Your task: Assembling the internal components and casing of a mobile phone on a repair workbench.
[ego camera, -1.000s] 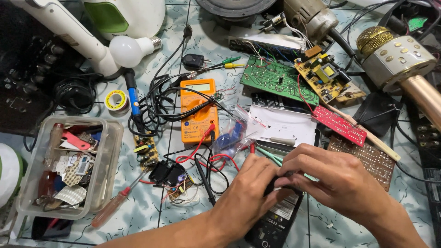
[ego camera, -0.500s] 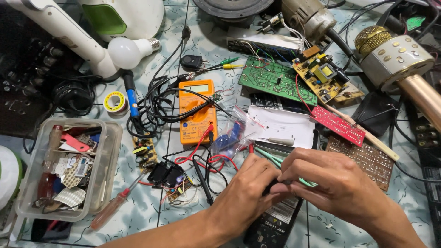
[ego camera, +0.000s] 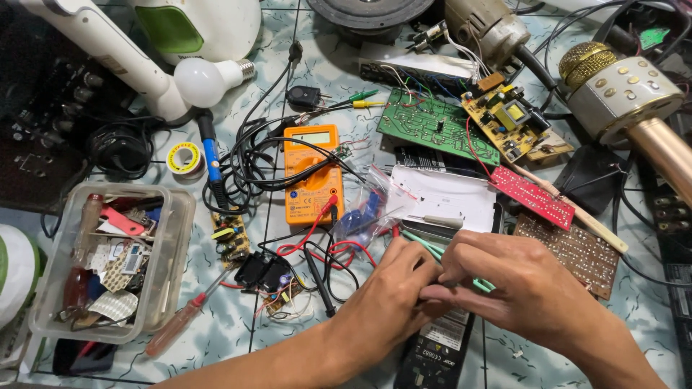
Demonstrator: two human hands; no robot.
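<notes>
Grip: left hand (ego camera: 393, 292) and right hand (ego camera: 515, 277) meet fingertip to fingertip, pinched narrow on something small; the item itself is hidden by the fingers.
Under the hands: black power adapter (ego camera: 436, 349), a matte slab, its lower end cut off by the frame edge.
Just beside: thin green tool (ego camera: 432, 250), half covered by the right hand.
Further out: white plastic cover (ego camera: 450, 196); orange multimeter (ego camera: 311, 173) with tangled black leads; green circuit board (ego camera: 432, 124); clear box of scraps (ego camera: 108, 259).
</notes>
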